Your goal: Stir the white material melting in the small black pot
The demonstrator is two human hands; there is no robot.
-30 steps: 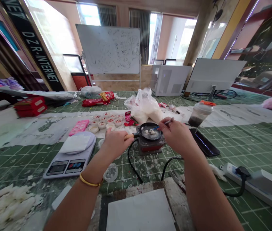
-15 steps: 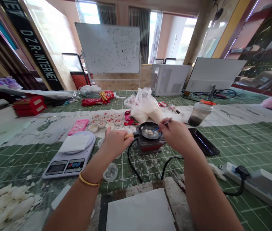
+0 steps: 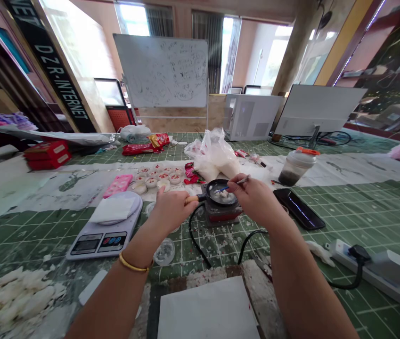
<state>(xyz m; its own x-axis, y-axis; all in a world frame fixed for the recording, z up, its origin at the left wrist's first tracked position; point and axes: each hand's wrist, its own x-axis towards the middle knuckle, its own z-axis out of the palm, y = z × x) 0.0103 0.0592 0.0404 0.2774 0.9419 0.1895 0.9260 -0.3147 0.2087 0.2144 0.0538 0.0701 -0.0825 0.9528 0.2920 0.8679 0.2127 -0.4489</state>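
My left hand [image 3: 172, 206] is closed round the wooden handle of a small black frying pan [image 3: 222, 203]. The pan rests on a little hot plate [image 3: 221, 215] with a red front. White lumps [image 3: 224, 194] lie in cloudy liquid inside it. Between the fingers of my right hand [image 3: 251, 194] is a thin blue stirring stick [image 3: 223, 189], its tip down among the lumps. I cannot make out exactly what kind of tool it is. Just beyond the pan stands a clear plastic bag [image 3: 217, 153] of white material.
Left of the pan are several small cups [image 3: 152, 181] with red bits, a kitchen scale [image 3: 108, 230] and an open clear cup [image 3: 164, 252]. A phone [image 3: 300, 208], a lidded jar [image 3: 296, 167] and a power strip [image 3: 348, 256] lie to the right. Black cable loops hang before the hot plate.
The stick's tip has shifted left within the pan, and my right hand has moved slightly left with it. My left hand keeps its hold on the handle. The view has shifted slightly.
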